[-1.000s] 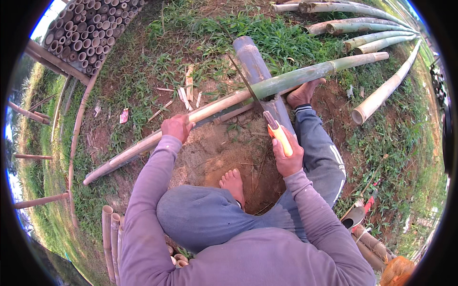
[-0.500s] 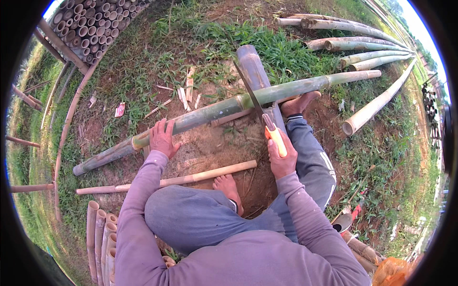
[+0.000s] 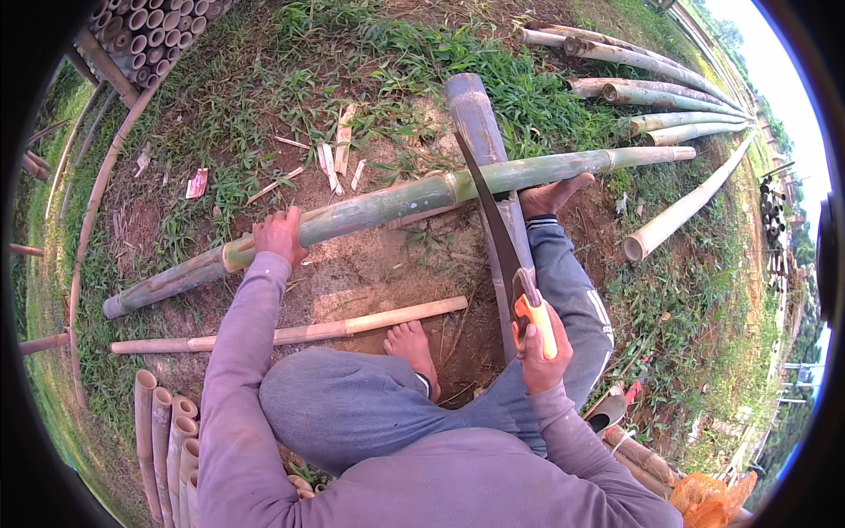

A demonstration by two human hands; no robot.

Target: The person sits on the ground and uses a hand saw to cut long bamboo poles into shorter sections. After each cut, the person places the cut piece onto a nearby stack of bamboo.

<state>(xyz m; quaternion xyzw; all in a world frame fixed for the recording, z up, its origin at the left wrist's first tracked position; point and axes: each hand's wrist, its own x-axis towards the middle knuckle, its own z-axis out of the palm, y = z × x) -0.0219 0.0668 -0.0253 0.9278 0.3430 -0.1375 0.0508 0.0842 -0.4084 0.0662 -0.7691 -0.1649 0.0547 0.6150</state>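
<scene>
A long green bamboo pole (image 3: pixel 378 211) lies slanting across the ground before me, resting over a thicker grey bamboo log (image 3: pixel 471 114). My left hand (image 3: pixel 279 236) is wrapped over the pole, left of its middle, near a pale node. In my right hand (image 3: pixel 543 352) is the orange-and-white handle of a hand saw (image 3: pixel 498 231). Its dark curved blade lies across the green pole just right of a node, with the tip beyond the pole's far side. My right foot (image 3: pixel 556 195) is beside the pole, next to the log.
A thinner tan bamboo pole (image 3: pixel 308 333) lies nearer me, by my left foot (image 3: pixel 411 352). Several cut poles lie far right, including a pale one (image 3: pixel 687 198). Bamboo pieces (image 3: pixel 163 440) stand at lower left; a stack (image 3: pixel 150 40) fills the far left. Wood splinters (image 3: pixel 341 145) litter the ground.
The right hand has drawn the saw back toward me and slightly right, so more blade lies on the near side of the pole. The left hand still holds the pole; the view has shifted slightly.
</scene>
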